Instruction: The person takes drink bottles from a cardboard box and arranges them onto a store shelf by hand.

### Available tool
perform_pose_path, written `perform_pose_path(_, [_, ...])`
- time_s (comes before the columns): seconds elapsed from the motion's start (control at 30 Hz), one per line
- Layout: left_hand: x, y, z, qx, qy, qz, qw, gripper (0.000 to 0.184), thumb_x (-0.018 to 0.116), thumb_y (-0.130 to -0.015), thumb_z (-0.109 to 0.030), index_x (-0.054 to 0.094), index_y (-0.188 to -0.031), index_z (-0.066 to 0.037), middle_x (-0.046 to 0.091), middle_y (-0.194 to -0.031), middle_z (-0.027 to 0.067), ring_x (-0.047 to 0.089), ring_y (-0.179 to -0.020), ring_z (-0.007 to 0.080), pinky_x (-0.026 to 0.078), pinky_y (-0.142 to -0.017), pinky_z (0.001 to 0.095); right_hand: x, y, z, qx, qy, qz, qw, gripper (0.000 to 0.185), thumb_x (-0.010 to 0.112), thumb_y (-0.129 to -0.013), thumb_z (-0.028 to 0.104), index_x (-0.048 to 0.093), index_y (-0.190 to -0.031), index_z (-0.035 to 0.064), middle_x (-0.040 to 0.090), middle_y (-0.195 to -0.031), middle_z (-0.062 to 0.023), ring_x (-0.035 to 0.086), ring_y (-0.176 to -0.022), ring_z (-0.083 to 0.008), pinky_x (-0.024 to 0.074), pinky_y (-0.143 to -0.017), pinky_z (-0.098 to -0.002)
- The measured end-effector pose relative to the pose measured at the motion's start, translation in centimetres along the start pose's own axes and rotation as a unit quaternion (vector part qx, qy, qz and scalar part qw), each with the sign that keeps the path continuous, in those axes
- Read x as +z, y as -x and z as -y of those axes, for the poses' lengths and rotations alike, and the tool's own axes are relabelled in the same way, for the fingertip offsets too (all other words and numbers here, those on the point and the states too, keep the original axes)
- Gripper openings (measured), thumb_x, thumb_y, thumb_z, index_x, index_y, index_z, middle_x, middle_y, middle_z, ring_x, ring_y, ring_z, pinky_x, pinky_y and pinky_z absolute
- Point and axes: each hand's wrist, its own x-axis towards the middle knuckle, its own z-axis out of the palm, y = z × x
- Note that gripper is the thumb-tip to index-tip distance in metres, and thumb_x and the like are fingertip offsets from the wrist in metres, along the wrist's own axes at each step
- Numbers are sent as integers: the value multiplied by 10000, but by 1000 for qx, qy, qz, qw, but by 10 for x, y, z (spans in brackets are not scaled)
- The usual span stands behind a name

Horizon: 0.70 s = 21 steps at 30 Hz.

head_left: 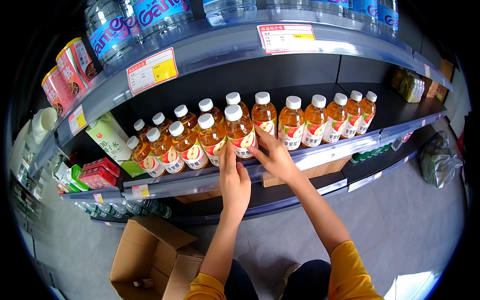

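Rows of amber apple vinegar drink bottles with white caps and apple labels stand upright on the middle shelf (330, 156). One front-row apple vinegar bottle (240, 129) is between my two hands. My left hand (234, 182) presses its fingers against the lower left side, beside the neighbouring bottle (212, 137). Around the lower right side curl the fingers of my right hand (276, 159), its thumb near the label. Another bottle (264, 114) stands just behind my right fingers, and further right is a bottle (291, 125) in the front line.
An open cardboard box (131, 250) with a small bottle (143, 283) inside sits on the floor. Overhead, a shelf edge (220, 45) with price tags carries large water bottles (162, 12). Left are a green-white carton (107, 137) and red packs (99, 173). A plastic bag (436, 160) lies right.
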Motion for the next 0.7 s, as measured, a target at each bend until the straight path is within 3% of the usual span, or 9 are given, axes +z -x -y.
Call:
perform_pose_path(0.17, [3,10,1,-8,-8,14,1000,574,439,-778,98,325,-1328,-16,338,-1332,185,433,-1165,312,399,-933,341,5,2,-8,15,-40,30,999,573,618,-819,101,333,-1286,-71,488,-1205,-243,502,-1120,-285,423,-937,-362])
perform_pose_path(0.23, [1,12,-5,-4,7,25,1000,596,442,-747,109,293,-1319,41,313,-1330,239,340,-1224,391,321,-993,404,5,2,-4,35,-7,28,999,582,627,-810,88,332,-1284,-74,493,-1198,-242,502,-1122,-271,433,-925,-365])
perform_pose_path(0.3, [2,13,-3,9,-1,28,1000,608,441,-742,112,277,-1324,47,295,-1339,245,323,-1234,397,310,-1001,405,5,2,1,45,-18,23,999,600,651,-795,126,346,-1271,-76,496,-1185,-252,505,-1120,-282,445,-909,-368])
perform_pose_path(0.37, [4,13,-4,2,16,32,999,625,442,-738,112,260,-1332,47,282,-1345,251,305,-1246,398,301,-1008,405,6,1,5,34,72,2,997,623,682,-738,195,404,-1199,-117,570,-1008,-280,592,-907,-367,477,-761,-370])
perform_pose_path(0.57, [1,13,-5,9,17,51,999,643,449,-745,96,231,-1348,39,241,-1373,250,262,-1273,397,281,-1021,398,8,1,4,-42,200,-63,977,615,694,-716,249,454,-1157,-107,547,-1043,-285,592,-882,-367,488,-768,-385])
perform_pose_path(0.6, [0,14,-4,8,26,56,998,645,458,-751,83,229,-1352,31,240,-1383,237,250,-1282,394,277,-1023,395,8,3,6,11,174,-50,983,569,687,-724,255,481,-1121,-96,552,-1041,-263,589,-882,-361,490,-762,-386])
perform_pose_path(0.63, [-5,15,-7,2,35,59,998,626,471,-770,63,244,-1352,16,268,-1374,218,283,-1268,383,282,-1019,391,5,5,15,-46,258,-91,961,486,684,-739,225,508,-1094,-57,576,-961,-211,589,-852,-351,490,-716,-386])
perform_pose_path(0.7, [-27,18,-19,-20,99,43,994,604,490,-785,44,269,-1346,1,308,-1354,201,324,-1247,362,326,-989,381,7,9,34,-49,197,-191,960,375,674,-753,147,538,-1062,-16,562,-839,-154,574,-720,-289,473,-621,-350])
